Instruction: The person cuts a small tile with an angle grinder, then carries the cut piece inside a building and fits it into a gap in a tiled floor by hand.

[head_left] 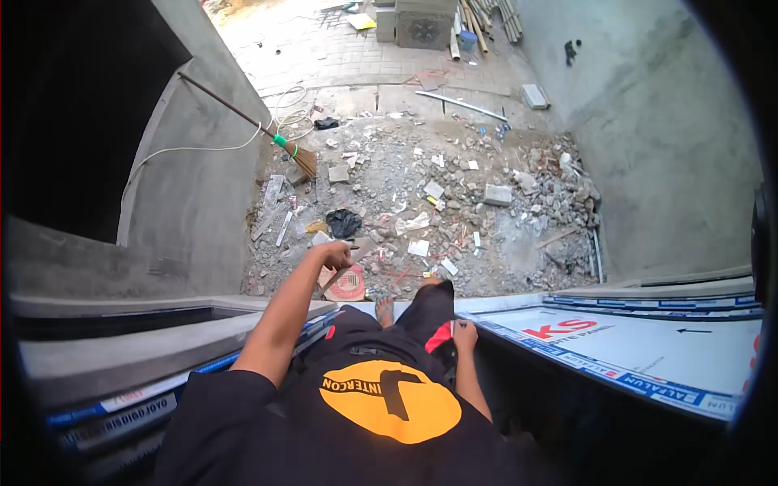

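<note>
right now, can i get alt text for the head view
The left hand extends over rubble-strewn ground, its grip unclear; the right hand is beside the dark shorts. At left, a broom leans against a grey wall.

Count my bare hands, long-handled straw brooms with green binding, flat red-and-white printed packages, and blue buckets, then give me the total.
Bare left hand and bare right hand: 2
Long-handled straw broom with green binding: 1
Flat red-and-white printed package: 1
Blue bucket: 1
Total: 5
</note>
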Demonstrator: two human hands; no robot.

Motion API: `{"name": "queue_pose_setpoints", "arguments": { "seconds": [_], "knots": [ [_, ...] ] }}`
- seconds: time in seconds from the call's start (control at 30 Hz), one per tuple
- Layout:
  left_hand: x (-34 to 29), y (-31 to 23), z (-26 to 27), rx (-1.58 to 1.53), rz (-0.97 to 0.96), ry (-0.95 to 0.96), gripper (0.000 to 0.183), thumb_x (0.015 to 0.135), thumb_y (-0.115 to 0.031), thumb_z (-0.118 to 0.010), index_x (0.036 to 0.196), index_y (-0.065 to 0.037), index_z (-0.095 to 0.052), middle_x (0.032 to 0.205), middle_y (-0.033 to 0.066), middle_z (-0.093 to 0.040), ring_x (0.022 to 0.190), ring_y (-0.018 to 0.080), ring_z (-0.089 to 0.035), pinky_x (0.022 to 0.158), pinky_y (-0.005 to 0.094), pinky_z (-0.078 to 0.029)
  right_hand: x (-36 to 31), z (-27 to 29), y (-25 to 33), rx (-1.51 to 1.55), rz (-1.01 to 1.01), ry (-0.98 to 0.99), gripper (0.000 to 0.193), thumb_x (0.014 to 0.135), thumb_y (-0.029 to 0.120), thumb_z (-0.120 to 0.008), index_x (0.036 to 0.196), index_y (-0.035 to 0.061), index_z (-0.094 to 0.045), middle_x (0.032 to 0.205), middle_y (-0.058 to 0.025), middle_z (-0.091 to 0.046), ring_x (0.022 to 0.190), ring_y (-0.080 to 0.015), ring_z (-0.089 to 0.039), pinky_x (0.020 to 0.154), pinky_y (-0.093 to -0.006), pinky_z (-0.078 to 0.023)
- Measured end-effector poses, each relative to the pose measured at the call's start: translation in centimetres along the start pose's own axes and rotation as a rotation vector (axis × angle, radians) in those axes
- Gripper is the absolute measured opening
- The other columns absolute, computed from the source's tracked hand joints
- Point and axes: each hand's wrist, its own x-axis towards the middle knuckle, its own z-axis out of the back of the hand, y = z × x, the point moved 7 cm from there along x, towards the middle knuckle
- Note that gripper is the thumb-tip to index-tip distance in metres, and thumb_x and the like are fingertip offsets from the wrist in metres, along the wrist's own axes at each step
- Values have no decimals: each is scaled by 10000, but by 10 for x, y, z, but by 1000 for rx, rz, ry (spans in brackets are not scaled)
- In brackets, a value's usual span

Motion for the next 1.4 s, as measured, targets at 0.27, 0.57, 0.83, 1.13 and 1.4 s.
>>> {"name": "queue_pose_setpoints", "arguments": {
  "seconds": [0.27,0.57,0.83,1.13,1.4],
  "knots": [
    [105,-79,287,95,-69,-164,219,853,-243,-675,913,-64,-563,818,29,-594,705,143,-548,592,316,-477,167,-97,-25,171,-506,542,403,823,293,-593,1141,46,-604,1102,-143,-616,975,-271,-604,829,-348,-470],
    [318,44,412,-727,146,-314,174,891,-241,-641,901,-103,-534,727,-1,-552,630,131,-533,557,305,-459,581,-106,199,-265,-491,992,457,870,398,-550,1208,90,-575,1163,-113,-618,966,-241,-641,775,-393,-509],
    [254,85,310,-1033,794,188,120,885,-224,-616,886,-119,-559,832,26,-579,756,163,-556,668,364,-504,969,172,618,591,141,-139,217,849,162,-643,987,1,-599,755,-69,-635,588,-111,-593,498,-220,-455],
    [520,57,820,-831,216,-304,105,883,-178,-607,858,-80,-578,735,23,-572,654,160,-552,615,346,-505,1144,-67,775,234,-432,406,450,828,384,-648,1166,100,-566,1049,-137,-631,845,-242,-642,680,-448,-503],
    [566,-140,1435,-528,-395,-688,147,881,-167,-613,879,-48,-526,718,-5,-512,673,108,-471,620,276,-408,1176,-260,993,-101,-198,824,405,785,381,-678,1030,58,-671,937,-122,-663,843,-247,-645,733,-416,-496]
  ]
}}
